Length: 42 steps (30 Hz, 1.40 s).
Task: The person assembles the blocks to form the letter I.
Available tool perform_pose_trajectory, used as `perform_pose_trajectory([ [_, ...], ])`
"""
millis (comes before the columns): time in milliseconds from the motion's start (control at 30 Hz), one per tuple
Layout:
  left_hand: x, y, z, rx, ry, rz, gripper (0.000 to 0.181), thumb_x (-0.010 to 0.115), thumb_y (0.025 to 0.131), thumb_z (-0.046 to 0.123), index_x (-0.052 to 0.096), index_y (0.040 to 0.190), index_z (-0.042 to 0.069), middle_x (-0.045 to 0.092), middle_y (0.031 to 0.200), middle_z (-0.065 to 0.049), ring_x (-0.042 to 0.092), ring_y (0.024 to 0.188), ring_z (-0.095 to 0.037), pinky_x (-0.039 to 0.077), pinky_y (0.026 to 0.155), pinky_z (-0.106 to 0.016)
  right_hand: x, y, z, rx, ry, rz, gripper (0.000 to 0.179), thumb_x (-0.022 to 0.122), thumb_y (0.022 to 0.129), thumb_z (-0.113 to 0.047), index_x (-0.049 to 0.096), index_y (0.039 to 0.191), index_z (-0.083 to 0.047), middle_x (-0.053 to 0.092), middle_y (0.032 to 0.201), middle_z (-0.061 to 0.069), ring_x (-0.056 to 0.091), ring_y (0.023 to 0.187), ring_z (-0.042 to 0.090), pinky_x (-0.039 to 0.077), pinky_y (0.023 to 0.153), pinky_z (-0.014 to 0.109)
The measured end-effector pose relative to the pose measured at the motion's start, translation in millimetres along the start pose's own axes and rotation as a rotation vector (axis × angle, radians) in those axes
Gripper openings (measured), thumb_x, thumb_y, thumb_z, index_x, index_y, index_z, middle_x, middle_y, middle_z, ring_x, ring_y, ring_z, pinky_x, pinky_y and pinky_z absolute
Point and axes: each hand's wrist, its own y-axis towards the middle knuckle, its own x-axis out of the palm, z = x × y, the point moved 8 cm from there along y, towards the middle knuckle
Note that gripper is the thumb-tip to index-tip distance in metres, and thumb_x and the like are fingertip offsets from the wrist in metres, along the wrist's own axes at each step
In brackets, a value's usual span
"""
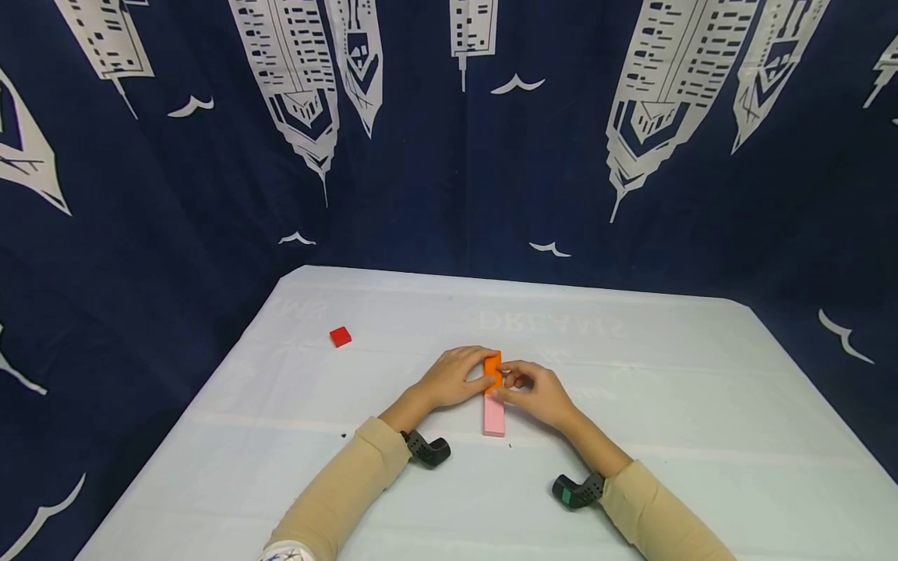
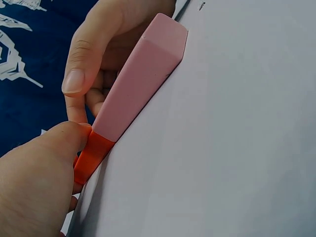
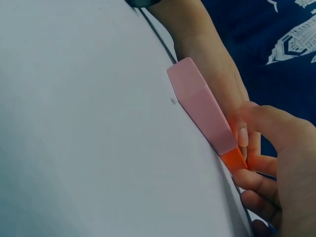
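Observation:
An orange block (image 1: 493, 374) lies end to end with a pink block (image 1: 494, 417) on the white table, the pink one nearer the person. My left hand (image 1: 459, 378) grips the orange block from its left side, its thumb (image 2: 64, 140) on the near end and fingers toward the far end. On the other side, my right hand (image 1: 536, 393) has loosely bent fingers (image 3: 254, 182) right at the orange block. Its thumb (image 2: 76, 74) is raised, apart from the pink block. Both hands hide part of the orange block.
A small red block (image 1: 340, 336) lies on the white table (image 1: 666, 374), farther back on the left. Small dark specks dot the tabletop. Behind the table hangs a dark blue cloth (image 1: 435, 195) with white building prints.

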Motion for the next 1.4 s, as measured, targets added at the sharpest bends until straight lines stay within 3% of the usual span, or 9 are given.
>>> perform_pose_trajectory([
  [933,-1.0,-0.2,2.0,-0.013,0.003,-0.011,0.050,0.052,0.100,0.040,0.047,0.145,0.018,0.048,0.146,-0.002,0.038,0.137,-0.022,0.026,0.114,-0.044,1.7,-4.6,2.8,-0.006,-0.024,-0.039,0.052,0.085,0.075,-0.028,0.068,0.119,-0.007,0.060,0.090,-0.006,0.054,0.090,0.017,0.047,0.083,0.031],
  [1400,-0.9,-1.1,2.3,-0.017,0.005,-0.020,0.051,0.052,0.100,0.040,0.046,0.145,0.018,0.047,0.147,-0.003,0.037,0.138,-0.022,0.025,0.115,-0.044,2.1,-5.1,0.5,-0.026,-0.026,-0.026,0.051,0.085,0.077,-0.029,0.068,0.118,-0.004,0.061,0.089,-0.003,0.054,0.089,0.019,0.047,0.080,0.031],
])
